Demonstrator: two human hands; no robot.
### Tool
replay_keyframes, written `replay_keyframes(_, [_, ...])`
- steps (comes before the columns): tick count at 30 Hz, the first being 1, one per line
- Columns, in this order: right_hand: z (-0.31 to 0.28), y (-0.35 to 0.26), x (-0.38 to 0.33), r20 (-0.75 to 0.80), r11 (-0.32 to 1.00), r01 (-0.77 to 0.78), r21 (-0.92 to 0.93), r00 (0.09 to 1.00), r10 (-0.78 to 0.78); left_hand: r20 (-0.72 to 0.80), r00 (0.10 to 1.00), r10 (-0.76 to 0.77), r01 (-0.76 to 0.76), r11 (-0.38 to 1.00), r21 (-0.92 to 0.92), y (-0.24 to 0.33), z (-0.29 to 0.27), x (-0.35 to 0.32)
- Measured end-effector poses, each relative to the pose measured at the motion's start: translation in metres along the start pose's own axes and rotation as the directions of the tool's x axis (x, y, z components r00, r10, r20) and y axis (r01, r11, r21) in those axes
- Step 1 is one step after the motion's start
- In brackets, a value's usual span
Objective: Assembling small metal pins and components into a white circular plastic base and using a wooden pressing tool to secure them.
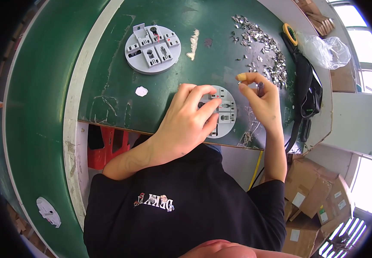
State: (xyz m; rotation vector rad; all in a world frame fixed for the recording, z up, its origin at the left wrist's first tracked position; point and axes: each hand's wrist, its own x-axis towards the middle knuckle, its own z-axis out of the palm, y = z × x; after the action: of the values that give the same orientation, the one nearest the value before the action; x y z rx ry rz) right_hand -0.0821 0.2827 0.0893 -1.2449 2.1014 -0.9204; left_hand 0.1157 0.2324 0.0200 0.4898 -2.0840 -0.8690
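Note:
My left hand (190,118) lies flat on a round grey fixture plate (227,112) near the table's front edge, fingers spread over its slotted blocks. My right hand (259,96) hovers just right of that plate, thumb and forefinger pinched on a small shiny metal piece (239,84), with a dark slim tool (260,89) tucked in the same fingers. A second round grey fixture plate (152,47) with several blocks sits farther back on the left.
A heap of small shiny metal clips (263,43) spreads across the green table (108,64) at the back right. A black bag (304,81), a yellow tape roll (289,33) and a clear plastic bag (328,50) lie at the right edge. Cardboard boxes (319,193) stand below.

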Motion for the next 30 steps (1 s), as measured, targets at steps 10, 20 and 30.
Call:
replay_keyframes(10, [0.008, 0.006, -0.032, 0.082, 0.977, 0.000, 0.212, 0.996, -0.017, -0.064, 0.998, 0.000, 0.001, 1.000, 0.021, 0.000, 0.004, 0.002])
replay_keyframes(20, [0.017, -0.001, -0.045, 0.050, 0.992, 0.104, 0.072, 0.993, -0.108, -0.101, 0.995, 0.011, -0.006, 0.998, 0.056, 0.001, 0.004, 0.001])
replay_keyframes(30, [0.020, -0.002, -0.051, 0.012, 0.981, 0.191, -0.017, 0.982, -0.191, -0.119, 0.993, 0.001, 0.005, 0.999, 0.053, 0.002, 0.006, 0.000])
